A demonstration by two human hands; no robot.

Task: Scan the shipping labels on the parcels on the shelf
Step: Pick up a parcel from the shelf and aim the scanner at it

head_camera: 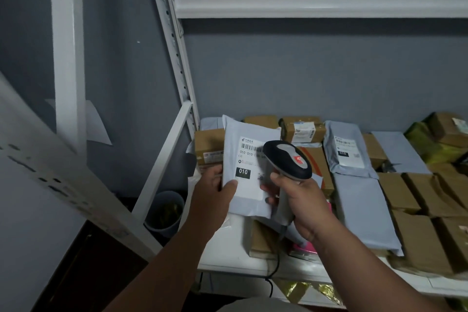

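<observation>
My left hand (215, 192) grips the lower left edge of a grey poly-bag parcel (247, 200), lifted and tilted up above the shelf's left end. Its white shipping label (249, 159) faces me, with a barcode and a black "010" box. My right hand (301, 208) grips the handle of a black and grey barcode scanner (288, 159). The scanner's head sits right over the label's right side and hides part of it. A black cable hangs from the handle down past the shelf edge.
The white metal shelf (228, 258) holds several brown cardboard boxes (415, 235) and grey mailers (362, 210), one with a label (348, 152). A pink item lies under my right wrist. A grey bin (164, 213) stands on the floor to the left. Shelf uprights (177, 58) rise behind.
</observation>
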